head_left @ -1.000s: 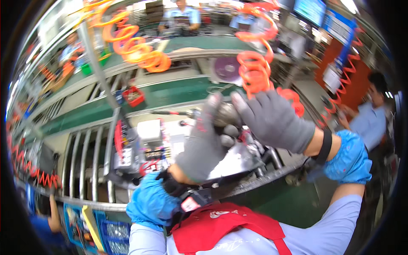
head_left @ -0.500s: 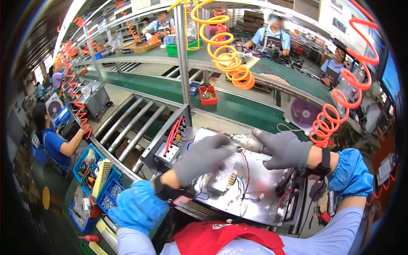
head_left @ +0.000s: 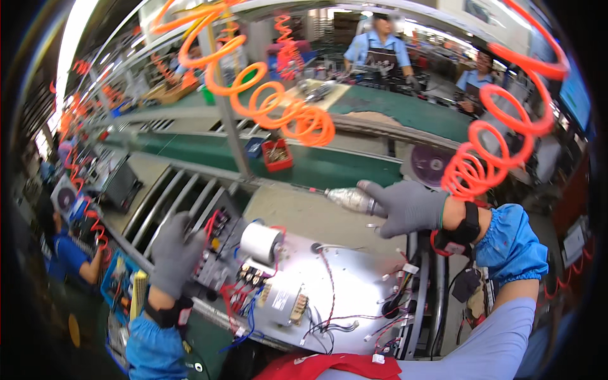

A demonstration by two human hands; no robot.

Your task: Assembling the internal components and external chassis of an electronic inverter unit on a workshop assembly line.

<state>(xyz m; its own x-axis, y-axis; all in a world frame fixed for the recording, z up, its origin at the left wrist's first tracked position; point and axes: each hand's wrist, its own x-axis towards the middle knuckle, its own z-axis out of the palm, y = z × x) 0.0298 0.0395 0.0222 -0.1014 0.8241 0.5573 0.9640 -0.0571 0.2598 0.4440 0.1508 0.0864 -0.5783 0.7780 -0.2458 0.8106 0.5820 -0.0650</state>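
Beyond the shiny metal panel point(head_left: 364, 269), your right hand point(head_left: 411, 209) is pinching the silver driver point(head_left: 348, 199), whose long axis is pointing leftward, while your left hand point(head_left: 174, 256) (its grip too blurred to tell) is sitting nearer the wired bracket point(head_left: 214, 271).

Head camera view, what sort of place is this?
It looks like a factory assembly line, probably for electrical equipment: a metal panel carries wired parts, metal rollers lie to its left, and a coiled orange hose hangs beyond it.
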